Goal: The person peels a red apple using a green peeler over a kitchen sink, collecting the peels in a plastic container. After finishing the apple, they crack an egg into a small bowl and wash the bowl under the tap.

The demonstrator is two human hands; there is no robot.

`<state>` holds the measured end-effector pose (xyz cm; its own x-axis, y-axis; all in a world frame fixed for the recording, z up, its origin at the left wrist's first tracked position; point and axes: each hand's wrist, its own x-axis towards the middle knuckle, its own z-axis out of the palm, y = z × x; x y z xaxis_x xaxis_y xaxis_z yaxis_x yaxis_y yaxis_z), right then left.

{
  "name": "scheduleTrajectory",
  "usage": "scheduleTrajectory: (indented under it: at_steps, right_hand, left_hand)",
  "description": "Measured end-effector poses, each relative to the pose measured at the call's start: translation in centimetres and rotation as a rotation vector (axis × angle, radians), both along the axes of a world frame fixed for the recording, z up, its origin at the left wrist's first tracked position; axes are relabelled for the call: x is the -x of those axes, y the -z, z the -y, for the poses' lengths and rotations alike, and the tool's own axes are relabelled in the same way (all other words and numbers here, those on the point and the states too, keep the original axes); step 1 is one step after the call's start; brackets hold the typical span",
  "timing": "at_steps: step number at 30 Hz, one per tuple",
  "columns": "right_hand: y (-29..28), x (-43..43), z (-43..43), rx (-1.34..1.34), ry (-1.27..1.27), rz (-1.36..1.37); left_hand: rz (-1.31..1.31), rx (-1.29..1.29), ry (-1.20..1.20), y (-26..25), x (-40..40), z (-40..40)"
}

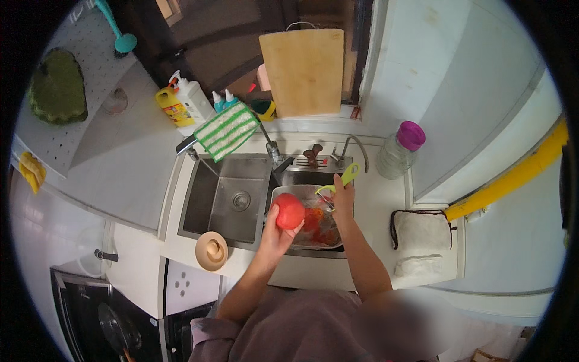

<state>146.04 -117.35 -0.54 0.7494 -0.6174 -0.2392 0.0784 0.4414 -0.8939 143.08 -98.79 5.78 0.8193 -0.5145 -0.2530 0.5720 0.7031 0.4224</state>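
In my left hand (277, 240) is a round red tomato (290, 211), held up over the right sink basin. My right hand (344, 199) grips a yellow-green vegetable peeler (350, 174), its blade end pointing left towards the tomato but apart from it. Below both hands a clear plastic tub (296, 188) sits in the right basin. Red and orange peelings (314, 221) lie inside it, partly hidden by my left hand.
To the left is a steel sink basin (208, 212) with a drain. A striped cloth (228, 131) hangs over a faucet. Beside the sink's front edge stands a beige bowl (211, 264). A wooden cutting board (303, 72) leans behind; a glass jar (393, 158) stands right.
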Motion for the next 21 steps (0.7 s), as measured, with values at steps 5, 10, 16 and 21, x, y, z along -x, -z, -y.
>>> scheduleTrajectory:
  at_steps: [5, 10, 16, 21]
  right_hand:
    - [-6.4, 0.9, -2.5, 0.032, -0.042, 0.007]
    - [-9.8, 1.7, -5.1, 0.205, -0.109, 0.073]
    - [-9.5, 1.6, -6.4, 0.573, -0.1, 0.18]
    - [-7.6, 0.6, -5.8, 0.519, -0.107, 0.168]
  left_hand:
    - [0.041, -0.11, 0.088, 0.3, -1.2, -0.5]
    - [0.182, -0.276, 0.104, 0.1, -0.5, 0.3]
    - [0.273, -0.358, 0.102, 0.7, -0.4, 0.6]
    - [0.289, -0.401, 0.05, 1.0, -0.2, 0.5]
